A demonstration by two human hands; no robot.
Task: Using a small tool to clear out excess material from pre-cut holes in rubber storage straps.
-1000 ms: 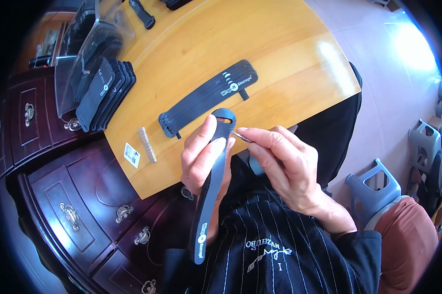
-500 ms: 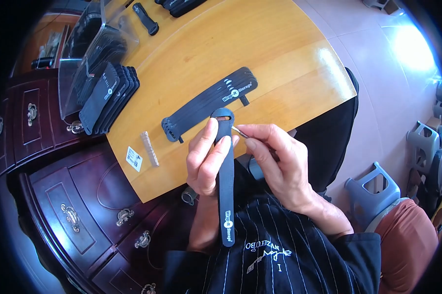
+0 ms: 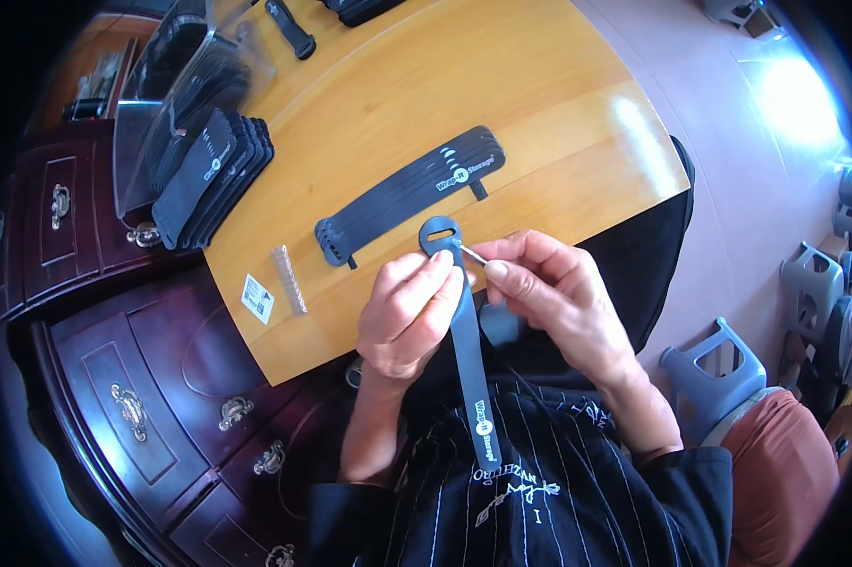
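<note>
Between the fingers of my left hand (image 3: 405, 307) is a dark grey strap (image 3: 473, 364) with a slotted, rounded head. Its long tail hangs down in front of my shirt. My right hand (image 3: 563, 293) pinches a thin metal tool (image 3: 475, 255), whose tip meets the strap's edge just below the slot; what kind of tool it is I cannot make out. Beyond my hands, a fanned stack of similar straps (image 3: 407, 194) lies on the table, with small dark tabs sticking out beneath it.
The yellow wooden table (image 3: 558, 113) carries a clear ridged strip (image 3: 290, 279), a white printed card (image 3: 256, 299), another strap pile (image 3: 213, 180) by a clear plastic box (image 3: 176, 76), and a lone strap (image 3: 290, 30). Dark drawers (image 3: 128, 406) stand left, a grey stool (image 3: 719, 373) right.
The strap's head has tipped away from me and its tail has swung to the right. My left fingers have slid lower below the slot. The tool stays at the strap's edge.
</note>
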